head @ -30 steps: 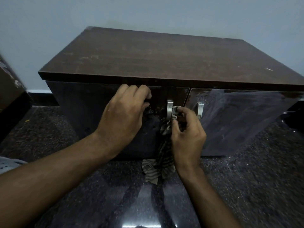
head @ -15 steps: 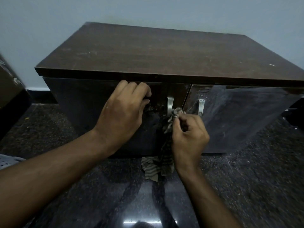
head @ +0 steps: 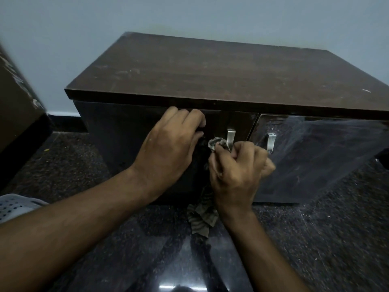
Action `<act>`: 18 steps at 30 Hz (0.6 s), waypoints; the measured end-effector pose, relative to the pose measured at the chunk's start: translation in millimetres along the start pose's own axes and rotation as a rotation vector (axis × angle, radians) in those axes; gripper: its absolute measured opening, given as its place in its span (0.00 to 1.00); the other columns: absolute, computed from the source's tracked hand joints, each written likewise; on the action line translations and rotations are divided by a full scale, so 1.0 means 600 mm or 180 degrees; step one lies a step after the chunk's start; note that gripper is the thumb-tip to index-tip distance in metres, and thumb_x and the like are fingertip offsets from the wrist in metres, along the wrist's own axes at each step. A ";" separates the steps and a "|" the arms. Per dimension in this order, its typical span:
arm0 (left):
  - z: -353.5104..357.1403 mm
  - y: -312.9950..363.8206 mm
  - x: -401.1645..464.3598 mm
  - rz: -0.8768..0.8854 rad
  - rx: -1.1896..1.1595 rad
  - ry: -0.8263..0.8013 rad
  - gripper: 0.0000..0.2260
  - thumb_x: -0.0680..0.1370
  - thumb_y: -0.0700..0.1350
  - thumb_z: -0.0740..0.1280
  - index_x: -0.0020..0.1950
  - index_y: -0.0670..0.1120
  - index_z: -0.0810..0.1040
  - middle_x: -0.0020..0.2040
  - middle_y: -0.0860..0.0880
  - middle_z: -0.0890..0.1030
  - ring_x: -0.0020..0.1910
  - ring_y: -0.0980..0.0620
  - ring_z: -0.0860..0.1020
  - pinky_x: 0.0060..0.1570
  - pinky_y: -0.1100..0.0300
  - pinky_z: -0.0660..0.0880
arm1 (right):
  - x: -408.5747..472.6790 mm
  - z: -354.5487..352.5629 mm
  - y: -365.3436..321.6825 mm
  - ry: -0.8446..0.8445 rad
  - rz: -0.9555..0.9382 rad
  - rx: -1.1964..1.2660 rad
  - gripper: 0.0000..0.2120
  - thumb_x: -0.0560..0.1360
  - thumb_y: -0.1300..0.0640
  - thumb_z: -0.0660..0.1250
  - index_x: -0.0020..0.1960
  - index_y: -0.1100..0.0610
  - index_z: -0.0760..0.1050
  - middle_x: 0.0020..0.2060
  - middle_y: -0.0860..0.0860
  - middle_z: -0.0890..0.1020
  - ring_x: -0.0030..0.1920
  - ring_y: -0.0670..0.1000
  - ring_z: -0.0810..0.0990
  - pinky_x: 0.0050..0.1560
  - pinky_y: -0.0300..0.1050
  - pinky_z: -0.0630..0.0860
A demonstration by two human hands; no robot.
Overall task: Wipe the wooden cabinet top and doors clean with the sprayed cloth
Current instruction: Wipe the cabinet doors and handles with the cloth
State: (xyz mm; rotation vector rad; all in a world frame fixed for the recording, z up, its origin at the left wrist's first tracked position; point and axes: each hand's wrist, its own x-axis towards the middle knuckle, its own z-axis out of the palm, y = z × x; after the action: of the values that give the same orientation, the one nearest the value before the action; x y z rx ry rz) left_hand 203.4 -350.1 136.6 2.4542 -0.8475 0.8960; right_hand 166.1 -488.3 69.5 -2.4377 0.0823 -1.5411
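A dark wooden cabinet stands against the wall, its top [head: 221, 74] marked with pale scuffs. Two glossy doors sit below, the left door [head: 117, 133] and the right door [head: 315, 157], each with a metal handle [head: 231, 137] near the middle seam. My right hand [head: 237, 171] grips a striped cloth [head: 202, 218] bunched against the left door beside its handle; the cloth's tail hangs down to the floor. My left hand [head: 168, 152] is curled against the upper part of the left door, its fingertips hidden.
The floor [head: 315, 239] is dark polished speckled stone. A brown piece of furniture [head: 16, 110] stands at the left edge. A pale perforated plastic object [head: 14, 205] shows at the lower left. The right door's handle [head: 271, 142] is just right of my right hand.
My right hand has slid the bunched cloth down and a little left off the left door's handle. My left hand has stayed in place on the door.
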 end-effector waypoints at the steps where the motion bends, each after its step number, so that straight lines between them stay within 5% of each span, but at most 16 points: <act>1: 0.000 0.000 0.000 0.0013 0.0007 0.0001 0.06 0.78 0.40 0.70 0.53 0.44 0.76 0.43 0.48 0.76 0.44 0.49 0.72 0.47 0.57 0.70 | 0.004 0.001 0.001 0.0041 -0.0027 0.0044 0.01 0.74 0.59 0.76 0.43 0.55 0.85 0.42 0.52 0.75 0.49 0.52 0.69 0.50 0.56 0.64; 6: -0.001 0.002 -0.001 -0.0001 -0.0063 0.0020 0.06 0.77 0.38 0.69 0.53 0.43 0.77 0.43 0.49 0.75 0.44 0.48 0.71 0.49 0.57 0.70 | 0.006 0.005 0.014 0.0176 0.0009 0.0105 0.03 0.77 0.55 0.73 0.45 0.53 0.84 0.43 0.48 0.68 0.48 0.51 0.68 0.49 0.59 0.66; 18: -0.007 0.001 -0.004 0.0057 -0.0232 0.0067 0.06 0.73 0.32 0.67 0.49 0.39 0.75 0.41 0.46 0.74 0.43 0.46 0.71 0.44 0.54 0.70 | 0.038 0.012 -0.016 0.0345 -0.0319 0.0417 0.06 0.76 0.61 0.73 0.51 0.55 0.86 0.38 0.52 0.78 0.49 0.53 0.72 0.52 0.53 0.61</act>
State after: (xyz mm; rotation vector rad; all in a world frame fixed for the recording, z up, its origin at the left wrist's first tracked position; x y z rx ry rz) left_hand 199.7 -347.4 137.8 2.3746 -0.8806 0.8800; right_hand 181.9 -482.1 88.8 -2.2883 -0.1188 -1.6648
